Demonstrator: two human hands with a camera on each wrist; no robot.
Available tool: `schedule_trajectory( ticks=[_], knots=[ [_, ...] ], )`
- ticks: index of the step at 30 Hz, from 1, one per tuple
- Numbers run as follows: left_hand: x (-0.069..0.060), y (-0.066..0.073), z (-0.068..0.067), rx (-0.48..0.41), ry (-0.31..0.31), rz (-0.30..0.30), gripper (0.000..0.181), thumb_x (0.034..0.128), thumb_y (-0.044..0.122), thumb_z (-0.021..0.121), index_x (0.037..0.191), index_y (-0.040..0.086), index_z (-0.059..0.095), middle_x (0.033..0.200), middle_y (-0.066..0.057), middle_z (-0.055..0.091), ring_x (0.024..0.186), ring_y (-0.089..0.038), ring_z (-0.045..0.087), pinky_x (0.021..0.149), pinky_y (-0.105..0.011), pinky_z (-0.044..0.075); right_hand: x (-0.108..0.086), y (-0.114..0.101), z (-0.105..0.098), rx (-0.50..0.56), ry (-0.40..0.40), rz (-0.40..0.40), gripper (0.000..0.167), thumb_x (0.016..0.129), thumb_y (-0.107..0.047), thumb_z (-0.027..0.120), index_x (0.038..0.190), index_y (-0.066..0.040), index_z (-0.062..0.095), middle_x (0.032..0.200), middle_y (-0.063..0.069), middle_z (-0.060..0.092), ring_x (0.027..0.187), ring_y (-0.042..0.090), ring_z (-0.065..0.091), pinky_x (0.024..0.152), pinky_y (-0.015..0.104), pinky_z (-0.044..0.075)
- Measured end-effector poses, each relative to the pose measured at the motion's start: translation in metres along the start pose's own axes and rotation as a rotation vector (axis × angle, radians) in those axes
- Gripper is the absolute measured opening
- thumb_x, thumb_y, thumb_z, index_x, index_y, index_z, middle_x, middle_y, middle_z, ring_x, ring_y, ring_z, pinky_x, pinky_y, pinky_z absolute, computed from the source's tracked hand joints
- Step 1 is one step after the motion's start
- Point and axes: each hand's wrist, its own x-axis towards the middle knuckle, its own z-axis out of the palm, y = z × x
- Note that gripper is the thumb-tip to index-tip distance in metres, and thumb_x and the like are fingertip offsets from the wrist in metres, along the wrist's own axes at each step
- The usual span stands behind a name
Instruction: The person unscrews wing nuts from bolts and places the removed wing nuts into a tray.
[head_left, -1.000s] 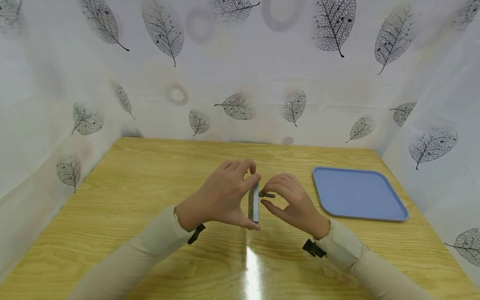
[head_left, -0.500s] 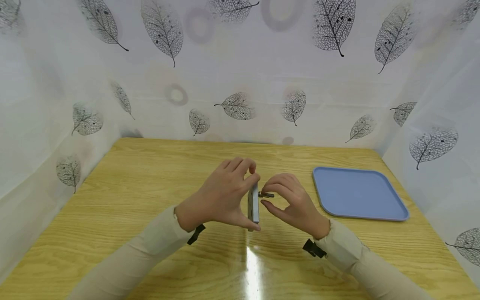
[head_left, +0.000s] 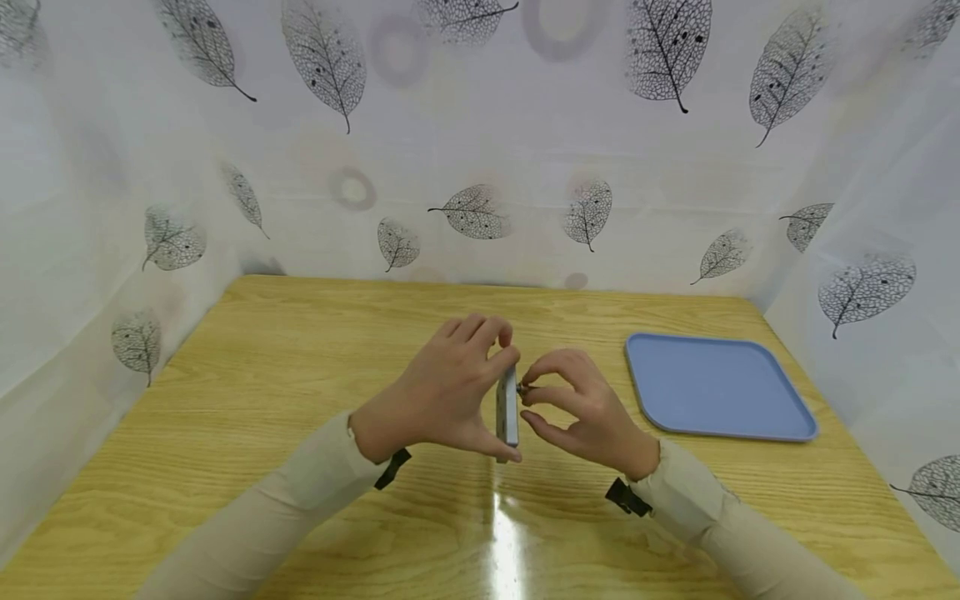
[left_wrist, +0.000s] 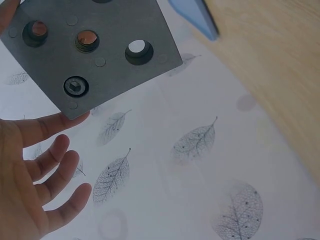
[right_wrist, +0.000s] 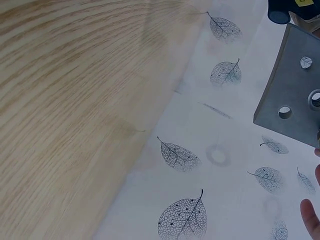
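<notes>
My left hand (head_left: 442, 387) grips a grey metal plate (head_left: 507, 412) by its opposite edges and holds it upright above the table. In the left wrist view the plate (left_wrist: 112, 62) has several round holes, and a hex-socket bolt (left_wrist: 75, 86) sits head-in in the one near its lower corner. On the plate's other side the bolt's shank sticks out to the right. My right hand (head_left: 588, 408) pinches it there between curled fingertips, which mostly cover it. In the right wrist view only fingertips (right_wrist: 310, 217) and part of the plate (right_wrist: 282, 92) show.
A blue tray (head_left: 720, 387) lies on the right of the wooden table (head_left: 337, 333). White leaf-print sheeting (head_left: 480, 150) encloses the table at the back and sides. Black straps (head_left: 628, 497) show at both wrists.
The right fingers have shifted around the bolt's shank, and its end, visible before, is now hidden behind them. The left hand and the plate have hardly moved.
</notes>
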Motion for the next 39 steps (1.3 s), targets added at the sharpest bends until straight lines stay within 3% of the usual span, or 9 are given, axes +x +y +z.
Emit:
schedule_trajectory(
  ticks=[6, 11, 16, 19, 22, 26, 32, 36, 39],
  knots=[
    [-0.0005, 0.0005, -0.0006, -0.010, -0.006, -0.001, 0.090, 0.0452, 0.090, 0.059, 0.096, 0.016, 0.059, 0.102, -0.003, 0.047, 0.086, -0.019, 0.043, 0.074, -0.032, 0.041, -0.0003, 0.0005, 0.0001, -0.011, 0.005, 0.055, 0.021, 0.092, -0.026, 0.057, 0.088, -0.007, 0.065, 0.101, 0.012, 0.058, 0.094, 0.025, 0.053, 0.087, 0.037, 0.040],
    [-0.0006, 0.0007, -0.0004, -0.017, -0.006, 0.002, 0.091, 0.0458, 0.090, 0.059, 0.098, 0.016, 0.060, 0.102, -0.003, 0.047, 0.087, -0.019, 0.044, 0.077, -0.033, 0.041, -0.0008, 0.0009, -0.0025, 0.028, -0.074, 0.281, 0.030, 0.090, -0.035, 0.060, 0.105, -0.008, 0.061, 0.103, 0.006, 0.060, 0.097, 0.021, 0.053, 0.089, 0.040, 0.039],
    [-0.0010, 0.0010, -0.0003, -0.023, -0.014, 0.004, 0.090, 0.0463, 0.090, 0.058, 0.099, 0.017, 0.059, 0.102, -0.003, 0.046, 0.087, -0.019, 0.044, 0.078, -0.033, 0.041, -0.0010, -0.0018, -0.0052, 0.087, -0.174, 0.425, 0.029, 0.079, -0.017, 0.075, 0.104, -0.013, 0.062, 0.098, 0.000, 0.063, 0.099, 0.017, 0.052, 0.090, 0.041, 0.039],
    [-0.0014, 0.0008, 0.0004, -0.021, -0.015, 0.006, 0.091, 0.0462, 0.090, 0.058, 0.098, 0.016, 0.059, 0.102, -0.003, 0.046, 0.088, -0.019, 0.045, 0.079, -0.034, 0.042, -0.0018, -0.0029, -0.0052, 0.078, -0.169, 0.414, 0.027, 0.076, -0.014, 0.076, 0.101, -0.013, 0.064, 0.097, 0.000, 0.064, 0.100, 0.018, 0.053, 0.092, 0.042, 0.039],
    [-0.0015, 0.0003, 0.0012, -0.019, -0.011, 0.005, 0.091, 0.0458, 0.090, 0.059, 0.098, 0.015, 0.058, 0.102, -0.003, 0.046, 0.088, -0.019, 0.045, 0.079, -0.034, 0.042, -0.0029, -0.0025, -0.0041, 0.065, -0.135, 0.366, 0.020, 0.084, -0.025, 0.070, 0.098, -0.013, 0.065, 0.096, 0.000, 0.065, 0.101, 0.019, 0.053, 0.094, 0.042, 0.037],
    [-0.0016, -0.0004, 0.0023, -0.029, -0.005, -0.001, 0.090, 0.0458, 0.089, 0.060, 0.097, 0.015, 0.058, 0.101, -0.003, 0.047, 0.087, -0.019, 0.046, 0.079, -0.034, 0.042, -0.0032, -0.0003, -0.0017, 0.062, -0.064, 0.246, 0.024, 0.091, -0.034, 0.058, 0.094, -0.012, 0.066, 0.094, 0.001, 0.063, 0.099, 0.021, 0.053, 0.095, 0.040, 0.036],
    [-0.0013, -0.0009, 0.0037, -0.043, -0.012, -0.014, 0.089, 0.0464, 0.089, 0.060, 0.097, 0.016, 0.058, 0.102, -0.003, 0.047, 0.089, -0.019, 0.047, 0.081, -0.034, 0.042, 0.0001, -0.0001, 0.0000, 0.078, 0.020, 0.108, 0.019, 0.091, -0.028, 0.058, 0.089, -0.011, 0.065, 0.093, 0.004, 0.061, 0.096, 0.024, 0.053, 0.091, 0.040, 0.037],
    [-0.0012, -0.0007, 0.0037, -0.042, -0.007, -0.017, 0.089, 0.0457, 0.089, 0.060, 0.096, 0.015, 0.058, 0.103, -0.003, 0.048, 0.089, -0.019, 0.047, 0.080, -0.034, 0.042, 0.0012, 0.0000, -0.0006, 0.077, 0.058, 0.122, 0.023, 0.093, -0.028, 0.056, 0.089, -0.007, 0.066, 0.096, 0.009, 0.060, 0.095, 0.026, 0.053, 0.091, 0.038, 0.038],
    [-0.0012, -0.0001, 0.0035, -0.044, -0.007, -0.018, 0.090, 0.0457, 0.089, 0.061, 0.097, 0.015, 0.058, 0.104, -0.003, 0.049, 0.090, -0.019, 0.048, 0.081, -0.034, 0.042, -0.0005, 0.0011, -0.0017, 0.073, 0.045, 0.212, 0.030, 0.095, -0.032, 0.052, 0.097, -0.004, 0.065, 0.100, 0.011, 0.059, 0.096, 0.026, 0.052, 0.090, 0.037, 0.038]
  ],
)
